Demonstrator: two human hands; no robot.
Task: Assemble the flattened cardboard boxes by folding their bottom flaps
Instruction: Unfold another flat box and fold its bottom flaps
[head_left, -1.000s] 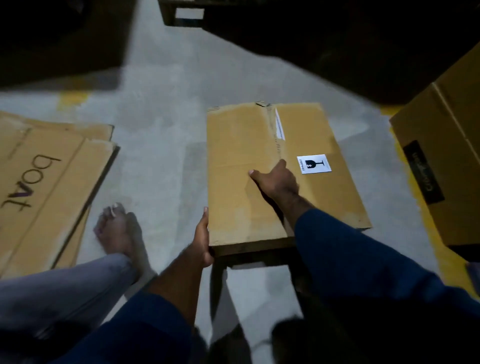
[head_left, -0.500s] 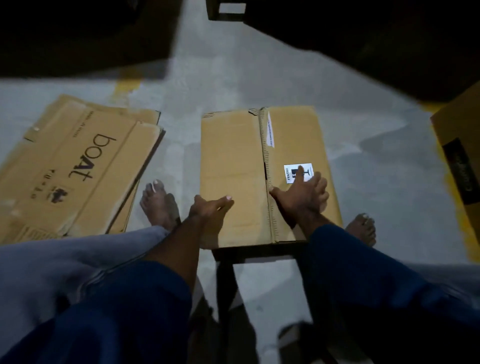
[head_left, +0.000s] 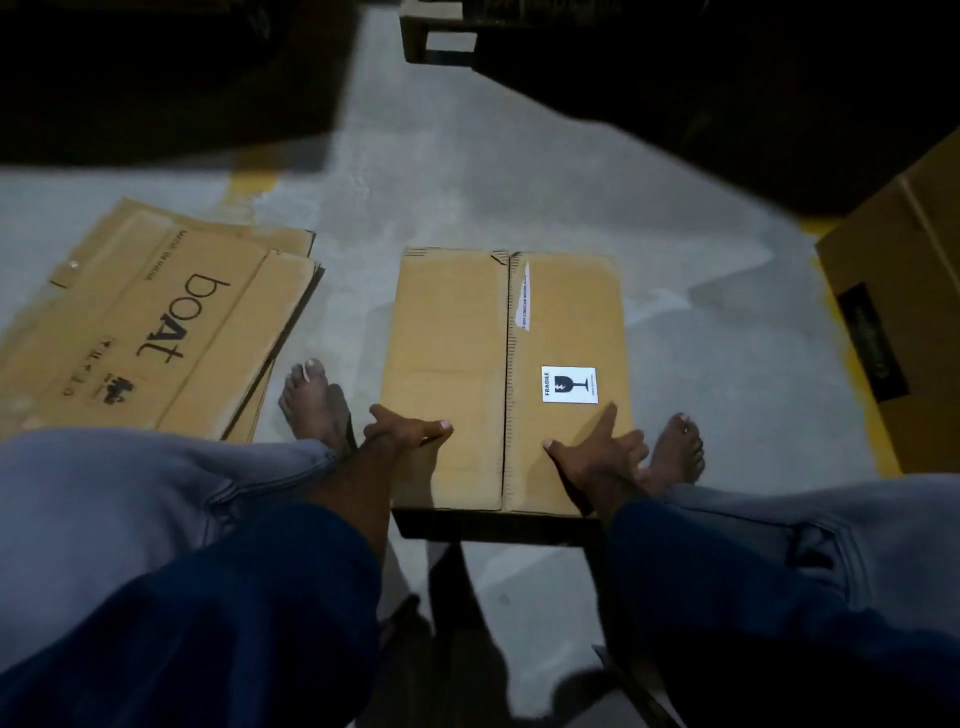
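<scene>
"What are the fingers doing?"

"The right hand (head_left: 597, 452) lies flat with its fingers (head_left: 608, 418) spread on the near right corner of the box (head_left: 452, 338). The left hand (head_left: 405, 434) lays its thumb on top at the near left edge. I can't tell whether its other fingers grip."

"And the box?"

"It's on the floor (head_left: 701, 338), flaps closed. It looks light, stiff and empty. Take it by opposite side edges, not at the middle seam (head_left: 506, 364)."

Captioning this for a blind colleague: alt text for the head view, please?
A person's left hand and right hand rest atop a brown cardboard box with a white fragile sticker; flattened brown cardboard sheets lie left of it.
</scene>
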